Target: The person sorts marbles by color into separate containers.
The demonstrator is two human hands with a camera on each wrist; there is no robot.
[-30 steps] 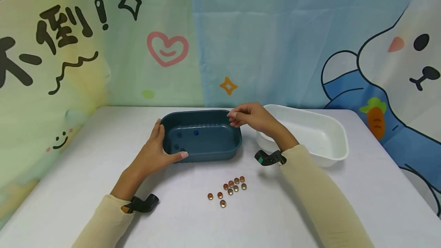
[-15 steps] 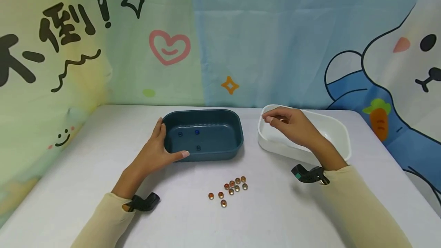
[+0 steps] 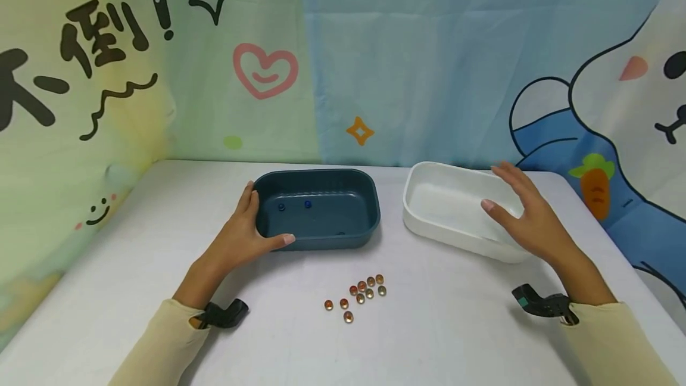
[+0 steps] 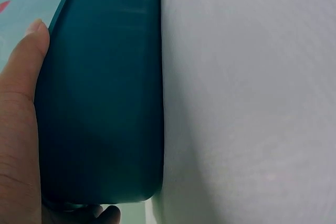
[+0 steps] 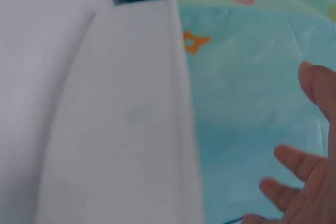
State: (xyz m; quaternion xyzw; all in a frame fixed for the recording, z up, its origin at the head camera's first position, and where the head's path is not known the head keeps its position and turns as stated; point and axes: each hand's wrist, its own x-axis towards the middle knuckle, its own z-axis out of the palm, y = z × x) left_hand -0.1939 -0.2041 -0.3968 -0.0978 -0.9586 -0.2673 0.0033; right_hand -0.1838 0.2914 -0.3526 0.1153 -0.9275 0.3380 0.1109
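My left hand [image 3: 241, 234] grips the left end of a dark blue plastic tub [image 3: 327, 242], thumb along the front rim and fingers round the left side. Small blue marbles [image 3: 308, 204] lie inside; one near the front wall [image 3: 340, 233] is mostly hidden. In the left wrist view the thumb [image 4: 23, 61] presses at the tub's rim. Over the right part of a white tub [image 3: 455, 235] is my right hand [image 3: 527, 222], fingers spread and holding nothing. The right wrist view shows its fingers [image 5: 296, 162] apart from the white wall [image 5: 121, 114].
Several amber glass marbles [image 3: 348, 317] lie loose on the white tablecloth [image 3: 429, 326], in front of the gap between the tubs. A printed cloth backdrop [image 3: 407, 76] hangs right behind the table. Each wrist wears a black camera [image 3: 225, 314].
My right hand has moved right, from the dark tub's right rim across the white tub, and its fingers have spread. A blue marble has rolled rightward in the dark tub. The left hand stays.
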